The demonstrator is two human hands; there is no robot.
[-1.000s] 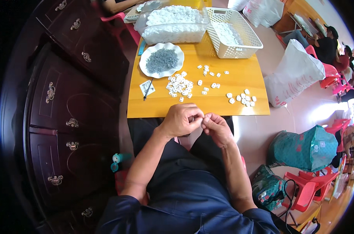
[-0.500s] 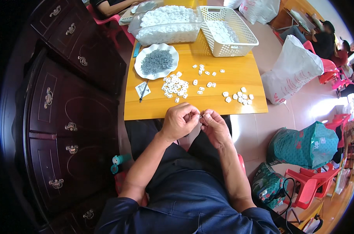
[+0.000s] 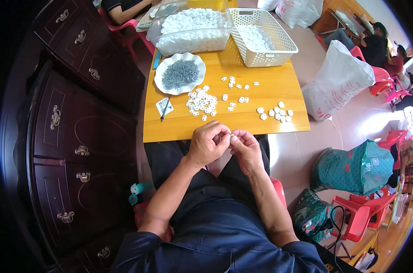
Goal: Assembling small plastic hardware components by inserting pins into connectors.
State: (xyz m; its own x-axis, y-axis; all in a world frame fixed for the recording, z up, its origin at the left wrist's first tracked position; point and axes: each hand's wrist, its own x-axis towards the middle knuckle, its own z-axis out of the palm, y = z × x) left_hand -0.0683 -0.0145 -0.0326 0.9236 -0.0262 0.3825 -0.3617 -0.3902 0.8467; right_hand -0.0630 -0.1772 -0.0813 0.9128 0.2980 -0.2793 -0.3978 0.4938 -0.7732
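Observation:
My left hand and my right hand meet just off the near edge of the wooden table, over my lap. Both are closed in a pinch, fingertips touching or nearly so. A tiny pale piece seems to sit between them, mostly covered by the fingers and too small to name. On the table ahead lies a heap of small white two-holed plastic pieces. More such white pieces lie scattered to its right, and a looser group is near the right edge.
A scalloped white plate holds small grey parts. Beside it, a thin black tool crosses a white card. Behind stand a clear bin and a cream basket, both holding white pieces. A dark cabinet borders the left; sacks stand right.
My right hand has come slightly left and turned, its fingertips closer against the left hand's. The left hand keeps its pinch. The whole view has shifted a little.

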